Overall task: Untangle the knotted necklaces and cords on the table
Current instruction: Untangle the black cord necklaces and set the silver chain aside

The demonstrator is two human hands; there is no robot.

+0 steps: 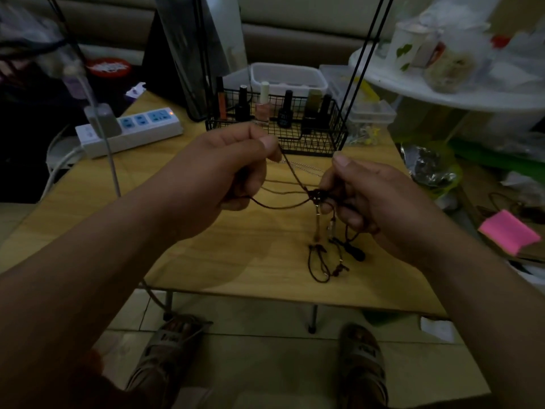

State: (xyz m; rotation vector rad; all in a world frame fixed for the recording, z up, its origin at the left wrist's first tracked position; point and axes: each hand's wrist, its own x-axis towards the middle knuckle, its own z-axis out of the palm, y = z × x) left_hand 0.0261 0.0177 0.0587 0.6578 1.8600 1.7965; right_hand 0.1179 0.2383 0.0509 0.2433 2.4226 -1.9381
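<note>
A tangle of dark brown cords (317, 197) hangs in the air above the wooden table (236, 261). My left hand (224, 172) pinches one brown strand between thumb and forefinger and holds it up to the left. My right hand (368, 196) grips the knot of cords with curled fingers. Loose ends with small beads and clasps (330, 255) dangle from the knot down onto the table. A thin silver chain (303, 166) lies on the table behind the hands.
A black wire basket (295, 137) of nail polish bottles stands just behind the hands. A white power strip (129, 131) lies at the back left. Clear plastic boxes (365, 110) and bags crowd the right side. A pink pad (508, 231) sits far right.
</note>
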